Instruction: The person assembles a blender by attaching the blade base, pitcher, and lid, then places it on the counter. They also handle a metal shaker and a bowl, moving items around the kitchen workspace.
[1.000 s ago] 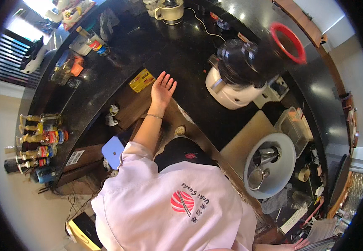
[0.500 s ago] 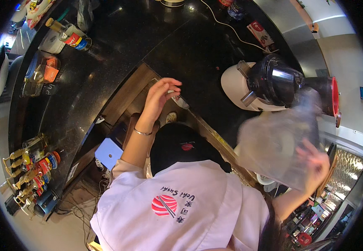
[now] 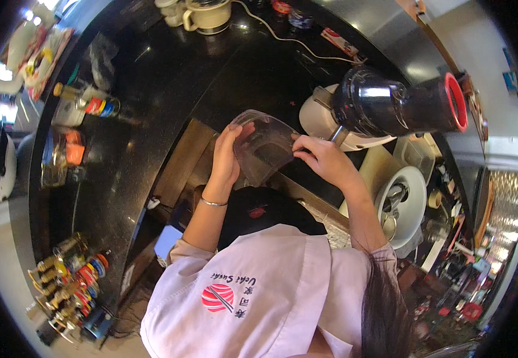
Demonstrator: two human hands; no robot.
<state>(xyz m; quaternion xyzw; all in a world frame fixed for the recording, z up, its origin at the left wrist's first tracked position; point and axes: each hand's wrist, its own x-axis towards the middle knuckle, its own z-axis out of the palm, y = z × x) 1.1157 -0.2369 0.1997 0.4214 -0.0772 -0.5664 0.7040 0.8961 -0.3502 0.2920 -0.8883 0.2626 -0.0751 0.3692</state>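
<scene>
A clear, smoke-tinted plastic container (image 3: 265, 148) is held up in front of my chest, tilted, over the counter's near edge. My left hand (image 3: 228, 154) is closed on its left side, fingertips showing at the rim. With thumb and fingers, my right hand (image 3: 325, 160) pinches its right edge. No contents can be made out inside. Just beyond my right hand stands a juicer (image 3: 369, 101) with a cream base, a black body and a red-rimmed feed chute.
A white bowl (image 3: 415, 179) holding metal utensils stands to the right, near my forearm. Bottles (image 3: 77, 280) crowd the lower left, and another bottle (image 3: 95, 106) stands at the far left. A cream pot (image 3: 208, 15) is at the back, with a white cable (image 3: 283, 40) across the black counter.
The plastic container has moved from the right side, where my right hand held it, to the middle. My left hand, free before, now holds it too. The view has shifted.
</scene>
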